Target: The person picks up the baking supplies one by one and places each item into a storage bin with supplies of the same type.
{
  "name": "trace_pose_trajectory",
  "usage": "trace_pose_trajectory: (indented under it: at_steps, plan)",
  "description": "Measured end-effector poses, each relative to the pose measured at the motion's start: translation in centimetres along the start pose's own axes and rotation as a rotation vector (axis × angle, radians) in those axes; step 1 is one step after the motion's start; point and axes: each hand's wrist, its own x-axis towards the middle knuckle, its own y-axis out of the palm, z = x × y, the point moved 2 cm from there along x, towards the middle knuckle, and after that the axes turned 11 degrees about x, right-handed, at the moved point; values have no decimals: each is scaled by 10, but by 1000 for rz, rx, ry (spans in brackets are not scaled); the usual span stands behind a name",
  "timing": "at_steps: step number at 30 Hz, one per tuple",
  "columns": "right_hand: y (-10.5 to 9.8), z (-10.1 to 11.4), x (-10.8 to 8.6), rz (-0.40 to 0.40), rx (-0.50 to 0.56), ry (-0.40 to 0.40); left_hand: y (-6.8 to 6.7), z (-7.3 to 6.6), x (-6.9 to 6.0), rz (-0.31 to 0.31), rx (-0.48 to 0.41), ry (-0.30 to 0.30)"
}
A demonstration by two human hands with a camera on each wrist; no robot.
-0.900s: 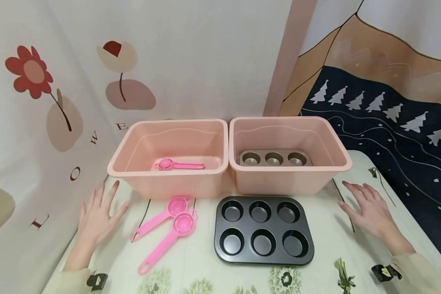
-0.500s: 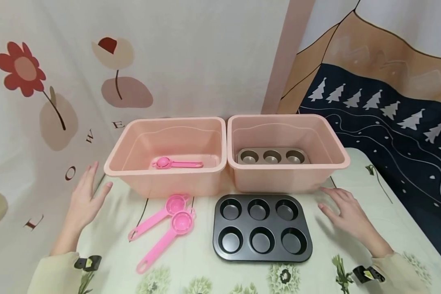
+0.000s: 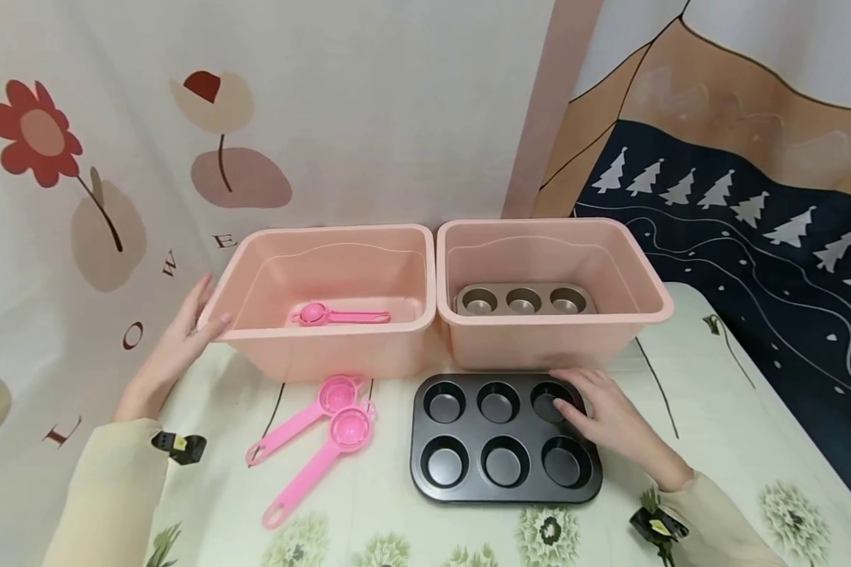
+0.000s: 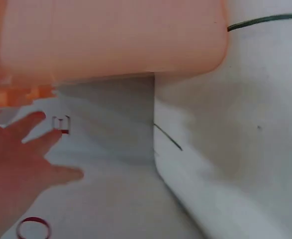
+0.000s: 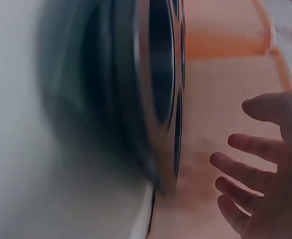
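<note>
"Flowered tablecloth (image 3: 723, 441). Muffin tray (image 3: 503, 431)?"

"Head view, five o'clock. Right hand (image 3: 603, 411), fingers parted, by its two o'clock corner."

"Left hand (image 3: 172, 350)?"

"Spread wide at the left tub's (image 3: 326, 352) eight o'clock corner; contact unclear."

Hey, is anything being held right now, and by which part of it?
Nothing looks held. The left grip, fingers spread, is by the left tub; the right grip, fingers apart, is at the right edge of the black muffin tin.
</note>
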Motion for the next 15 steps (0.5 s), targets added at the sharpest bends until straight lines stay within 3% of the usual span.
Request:
trace_pose_trajectory:
  at_steps: [3, 9, 15]
  plan:
    - [13, 9, 8, 23, 30, -33, 2, 6, 7, 40, -87, 5]
    - [40, 29, 26, 67, 88, -86, 1, 12, 12, 67, -116, 10]
    - [62, 45, 42, 134, 150, -100, 0, 10, 12, 160, -179, 35]
